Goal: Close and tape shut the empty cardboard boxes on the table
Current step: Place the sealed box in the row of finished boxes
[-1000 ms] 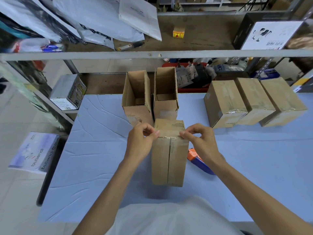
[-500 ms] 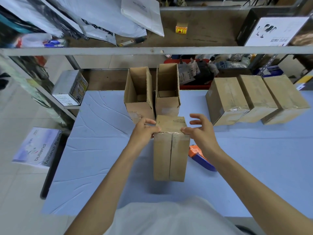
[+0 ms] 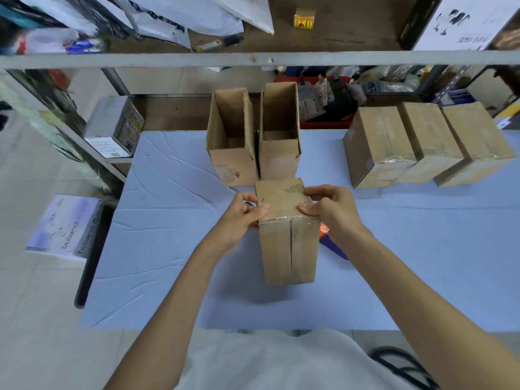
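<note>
Two open-topped brown cardboard boxes [image 3: 231, 142] stand side by side at the back of the pale blue table [image 3: 168, 249], and only bare cardboard shows inside them. Off to the right, three taped-shut brown cardboard boxes [image 3: 378, 144] sit in a row. The closed brown cardboard box [image 3: 288, 243] stands just in front of the open pair, with shiny tape along its top front edge. The left hand [image 3: 239, 218] grips its top left corner, thumb on top. The right hand [image 3: 334, 209] grasps the top right corner with curled fingers. An orange and blue tape dispenser [image 3: 327, 239] peeks out beside it.
</note>
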Action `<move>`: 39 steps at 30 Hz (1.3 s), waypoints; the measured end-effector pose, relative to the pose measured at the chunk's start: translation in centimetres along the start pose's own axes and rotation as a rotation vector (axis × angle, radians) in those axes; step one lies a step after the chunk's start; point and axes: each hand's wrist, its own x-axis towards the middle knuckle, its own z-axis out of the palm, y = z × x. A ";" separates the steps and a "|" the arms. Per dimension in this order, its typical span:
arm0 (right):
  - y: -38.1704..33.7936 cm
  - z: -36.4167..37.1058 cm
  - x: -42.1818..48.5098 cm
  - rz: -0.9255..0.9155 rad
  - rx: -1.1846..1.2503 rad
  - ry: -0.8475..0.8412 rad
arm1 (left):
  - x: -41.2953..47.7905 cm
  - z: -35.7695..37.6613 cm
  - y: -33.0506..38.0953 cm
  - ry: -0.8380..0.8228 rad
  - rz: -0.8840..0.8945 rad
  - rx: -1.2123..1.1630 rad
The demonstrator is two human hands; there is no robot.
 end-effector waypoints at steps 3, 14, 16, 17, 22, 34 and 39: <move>0.6 -0.1 -0.5 -0.027 0.002 0.025 | -0.3 0.0 -0.2 -0.012 0.020 0.087; 1.3 -0.4 -1.4 0.009 0.222 0.085 | -1.2 0.9 -1.0 0.094 0.089 0.070; 1.8 -0.4 -2.0 -0.046 0.245 0.073 | -1.4 1.2 -1.2 0.170 0.111 0.080; 2.2 -0.5 -2.3 -0.075 0.238 0.047 | -1.5 1.3 -1.5 0.178 0.111 0.053; 4.7 -0.2 -3.1 -0.117 0.096 -0.085 | -2.1 1.3 -3.9 0.075 0.150 0.051; 5.7 -2.6 -2.7 -0.207 0.043 0.041 | 0.9 3.1 -2.3 0.104 0.279 0.256; 4.6 -5.2 -1.5 -0.209 0.043 0.118 | 3.5 5.9 0.2 0.015 0.350 0.357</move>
